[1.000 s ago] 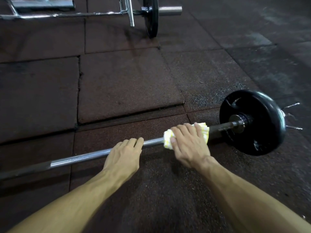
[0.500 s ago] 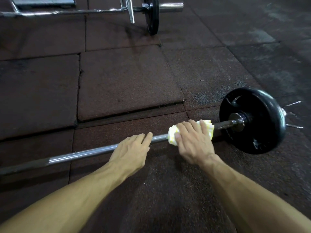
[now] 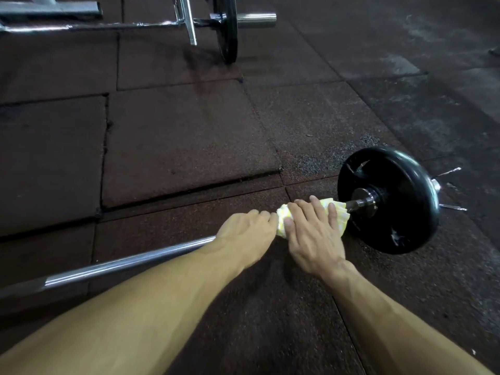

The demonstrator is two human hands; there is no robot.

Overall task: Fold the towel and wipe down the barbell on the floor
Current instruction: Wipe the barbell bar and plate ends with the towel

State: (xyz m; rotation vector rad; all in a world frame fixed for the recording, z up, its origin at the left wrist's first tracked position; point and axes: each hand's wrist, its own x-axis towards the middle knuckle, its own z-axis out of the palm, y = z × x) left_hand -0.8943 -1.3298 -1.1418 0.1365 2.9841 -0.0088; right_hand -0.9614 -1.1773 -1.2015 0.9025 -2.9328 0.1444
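Observation:
A chrome barbell (image 3: 130, 262) lies across the rubber floor, running from lower left up to a black weight plate (image 3: 400, 201) at its right end. A folded yellow-and-white towel (image 3: 339, 212) is wrapped over the bar just left of the plate's collar. My right hand (image 3: 311, 234) presses down on the towel and grips it around the bar. My left hand (image 3: 246, 234) rests closed over the bare bar, its fingertips touching the towel's left edge. The bar under both hands is hidden.
A second barbell with a black plate (image 3: 227, 28) and chrome sleeve lies at the top, beside a metal frame (image 3: 48, 9). Dark rubber floor tiles (image 3: 176, 142) with raised seams surround the bar. Metal clip prongs (image 3: 449, 173) stick out behind the plate.
My right hand has slid the towel rightward along the bar, close to the plate's collar. My left hand followed to the right and now touches the towel.

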